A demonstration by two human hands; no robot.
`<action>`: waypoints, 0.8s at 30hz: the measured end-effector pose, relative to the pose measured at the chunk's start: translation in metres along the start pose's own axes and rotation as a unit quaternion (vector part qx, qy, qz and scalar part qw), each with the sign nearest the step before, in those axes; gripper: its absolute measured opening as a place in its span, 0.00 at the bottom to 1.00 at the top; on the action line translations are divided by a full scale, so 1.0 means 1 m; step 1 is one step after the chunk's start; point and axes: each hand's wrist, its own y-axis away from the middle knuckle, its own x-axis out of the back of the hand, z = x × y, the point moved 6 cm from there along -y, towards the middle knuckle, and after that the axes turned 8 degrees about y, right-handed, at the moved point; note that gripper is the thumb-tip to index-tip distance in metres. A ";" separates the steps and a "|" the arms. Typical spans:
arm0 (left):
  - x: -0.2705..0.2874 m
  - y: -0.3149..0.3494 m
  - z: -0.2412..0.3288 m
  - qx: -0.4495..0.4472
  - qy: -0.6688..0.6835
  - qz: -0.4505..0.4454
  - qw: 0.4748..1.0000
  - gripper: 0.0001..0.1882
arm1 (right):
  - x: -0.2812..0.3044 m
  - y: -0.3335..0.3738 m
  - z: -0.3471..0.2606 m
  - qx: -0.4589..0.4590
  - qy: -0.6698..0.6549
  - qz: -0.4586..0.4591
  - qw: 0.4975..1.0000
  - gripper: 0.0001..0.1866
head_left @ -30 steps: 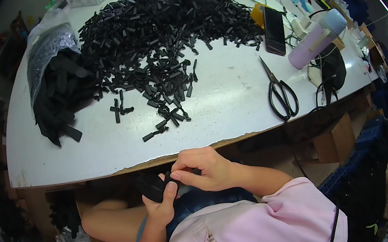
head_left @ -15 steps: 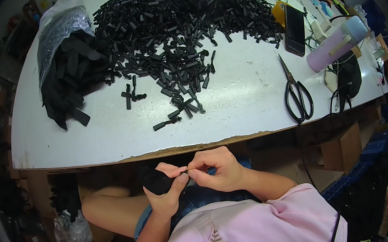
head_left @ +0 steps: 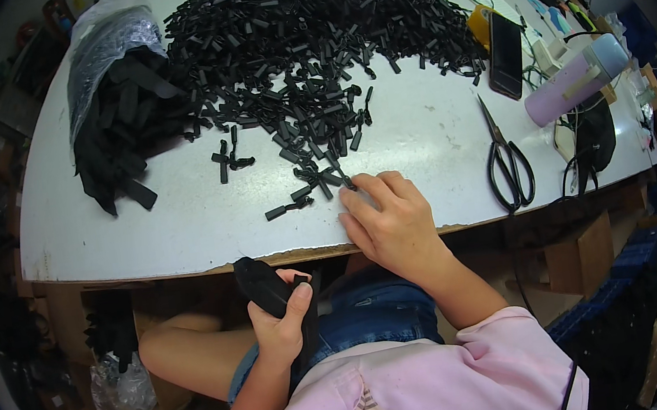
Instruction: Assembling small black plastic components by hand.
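My left hand [head_left: 280, 331] is closed around a folded black fabric strap [head_left: 262, 288] in front of the table edge, its thumb pressed on top. Part of the strap hangs down beside the wrist. My right hand [head_left: 395, 217] reaches over the table's near edge, thumb and fingers apart. Its fingertips are at the end of a small black tab with a cord loop [head_left: 343, 176], in a little cluster of such tabs. One more corded tab [head_left: 287, 209] lies just left of the cluster.
A large heap of black corded tabs [head_left: 321, 23] covers the back of the white table [head_left: 206, 221]. At left, a clear plastic bag [head_left: 112, 38] spills black straps [head_left: 121, 108]. Scissors [head_left: 507, 165], a phone [head_left: 505, 56] and a lilac bottle [head_left: 570, 84] lie at right.
My right hand has left the left hand and moved up onto the table, to the loose tabs. My left hand still holds the strap, more of which now shows.
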 end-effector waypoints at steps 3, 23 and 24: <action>0.000 -0.001 -0.003 0.005 0.000 -0.008 1.000 0.08 | -0.005 0.002 0.008 -0.004 -0.021 0.006 1.000 0.09; -0.005 0.004 0.007 -0.061 -0.053 -0.053 0.995 0.04 | -0.005 0.025 -0.032 -0.095 -0.537 -0.007 0.838 0.07; -0.005 0.004 0.006 -0.061 -0.053 -0.053 0.995 0.04 | -0.005 0.025 -0.033 -0.086 -0.528 -0.014 0.845 0.07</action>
